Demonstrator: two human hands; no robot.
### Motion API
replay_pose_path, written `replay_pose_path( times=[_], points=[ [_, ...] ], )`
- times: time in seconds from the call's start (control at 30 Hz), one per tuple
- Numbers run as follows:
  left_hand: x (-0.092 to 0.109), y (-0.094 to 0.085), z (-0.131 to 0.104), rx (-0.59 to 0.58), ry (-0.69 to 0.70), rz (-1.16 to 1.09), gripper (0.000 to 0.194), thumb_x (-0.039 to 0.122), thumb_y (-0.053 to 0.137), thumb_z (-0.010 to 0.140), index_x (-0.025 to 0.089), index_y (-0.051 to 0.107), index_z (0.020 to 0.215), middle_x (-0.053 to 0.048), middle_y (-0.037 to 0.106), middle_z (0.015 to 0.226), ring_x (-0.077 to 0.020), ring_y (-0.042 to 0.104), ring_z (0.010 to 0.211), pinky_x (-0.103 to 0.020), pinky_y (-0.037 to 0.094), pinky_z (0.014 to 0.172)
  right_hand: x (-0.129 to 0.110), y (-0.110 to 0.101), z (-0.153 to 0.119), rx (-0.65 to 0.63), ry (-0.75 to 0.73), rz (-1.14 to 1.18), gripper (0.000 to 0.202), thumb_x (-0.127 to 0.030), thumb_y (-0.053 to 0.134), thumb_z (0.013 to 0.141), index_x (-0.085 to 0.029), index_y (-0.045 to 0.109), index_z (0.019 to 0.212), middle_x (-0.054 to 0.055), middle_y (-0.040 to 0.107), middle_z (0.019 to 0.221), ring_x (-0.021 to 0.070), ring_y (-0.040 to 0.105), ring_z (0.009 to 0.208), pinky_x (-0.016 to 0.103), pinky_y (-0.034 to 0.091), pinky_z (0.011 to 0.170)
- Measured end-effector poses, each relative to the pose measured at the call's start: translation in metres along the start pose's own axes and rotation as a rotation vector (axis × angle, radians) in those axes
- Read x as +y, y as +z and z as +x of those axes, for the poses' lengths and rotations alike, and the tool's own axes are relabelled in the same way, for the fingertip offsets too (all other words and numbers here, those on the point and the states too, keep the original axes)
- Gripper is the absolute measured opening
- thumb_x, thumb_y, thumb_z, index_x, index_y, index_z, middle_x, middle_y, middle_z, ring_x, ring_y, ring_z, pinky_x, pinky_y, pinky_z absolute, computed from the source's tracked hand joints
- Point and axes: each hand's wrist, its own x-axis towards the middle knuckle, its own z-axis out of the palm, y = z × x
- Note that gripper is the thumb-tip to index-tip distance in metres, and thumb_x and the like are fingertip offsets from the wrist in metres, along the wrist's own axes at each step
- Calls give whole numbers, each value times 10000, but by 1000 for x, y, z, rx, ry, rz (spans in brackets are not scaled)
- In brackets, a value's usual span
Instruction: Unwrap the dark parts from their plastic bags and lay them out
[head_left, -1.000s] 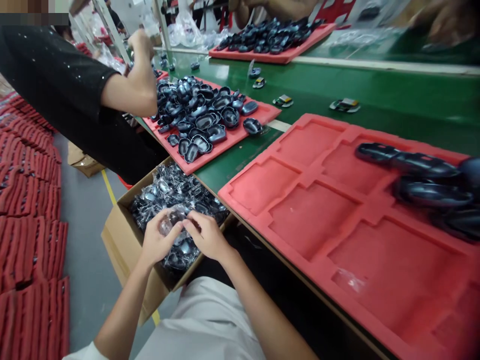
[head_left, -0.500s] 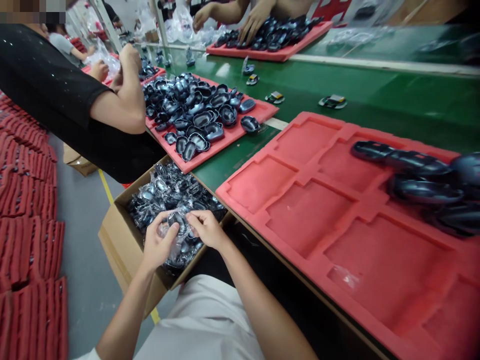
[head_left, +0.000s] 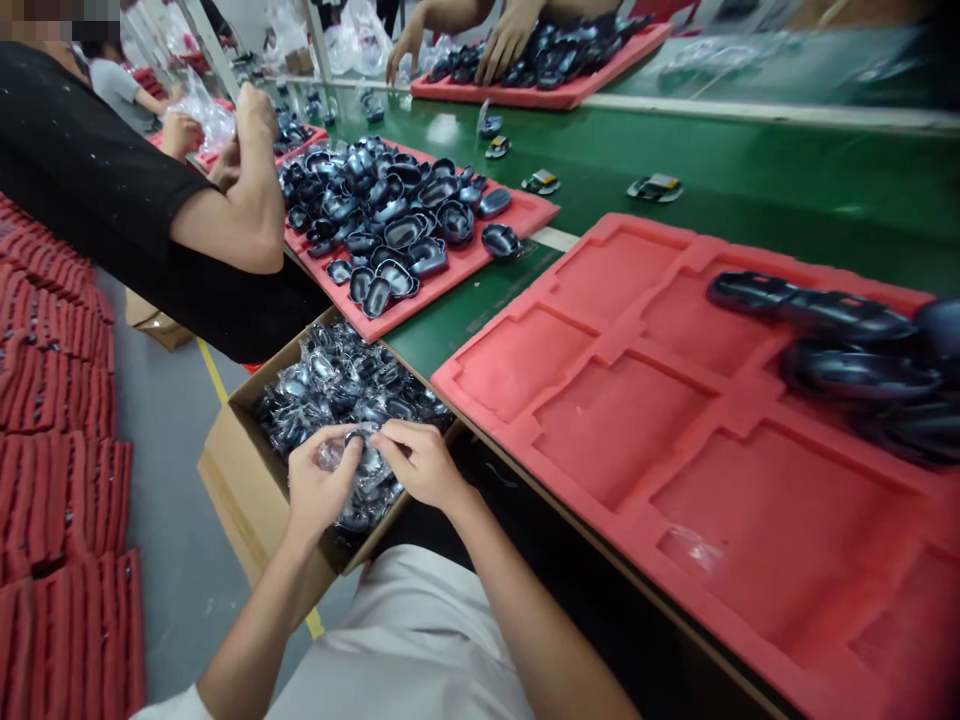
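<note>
Over an open cardboard box [head_left: 247,530], my left hand [head_left: 321,480] is closed on a clear plastic bag [head_left: 371,465] with a dark glossy shell partly visible inside. My right hand [head_left: 421,462] pinches the bag's right side, thumb against fingers. Both hands are close together at chest height, just above the box. Inside the box lie many bagged dark blue shells [head_left: 322,370]. The exact edge of the bag between my fingers is hard to make out.
A red foam tray [head_left: 630,430] at right holds dark shells [head_left: 855,370] and a plastic scrap. Another tray [head_left: 517,215] is heaped with shells. Small parts [head_left: 655,188] sit on the green belt [head_left: 750,180]. Co-workers' arms reach in; red trays [head_left: 67,500] are stacked left.
My right hand's fingers have curled in and turned slightly over the bag. My left hand keeps its hold. The small parts on the belt have shifted slightly left.
</note>
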Motion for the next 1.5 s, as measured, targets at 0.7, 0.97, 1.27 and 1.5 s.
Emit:
replay_pose_path(
  times=[0.7, 0.97, 1.27, 1.5],
  points=[
    [-16, 8, -6, 42, -395, -366, 504, 566, 814, 707, 203, 475, 621, 43, 530, 575, -94, 480, 496, -204, 408, 475, 16, 41, -3, 279, -91, -339, 336, -211, 419, 1047, -171, 715, 1201, 134, 789, 1055, 250, 768, 950, 364, 604, 866],
    [-28, 1, -2, 123, -320, -295, 348, 454, 840, 690, 196, 676, 854, 26, 658, 695, -118, 575, 601, -208, 458, 561, 5, 20, 6, 0, 58, -178, 264, -178, 595, 940, -217, 743, 1156, 95, 751, 1066, 230, 725, 920, 340, 579, 841],
    [-14, 3, 9, -53, -401, -324, 487, 634, 751, 716, 185, 575, 651, 49, 501, 518, -93, 441, 426, -212, 371, 422, 5, 24, -2, 138, -127, -95, 262, -222, 535, 1012, -234, 737, 1178, 79, 784, 1079, 216, 746, 974, 354, 589, 913],
    [-21, -2, -18, -75, -417, -261, 409, 519, 815, 686, 186, 582, 726, -31, 713, 726, -87, 522, 469, -192, 428, 447, 13, 15, 14, 451, 136, -90, 239, -291, 514, 1010, -192, 711, 1105, 105, 776, 1013, 211, 744, 890, 321, 601, 807]
  ],
)
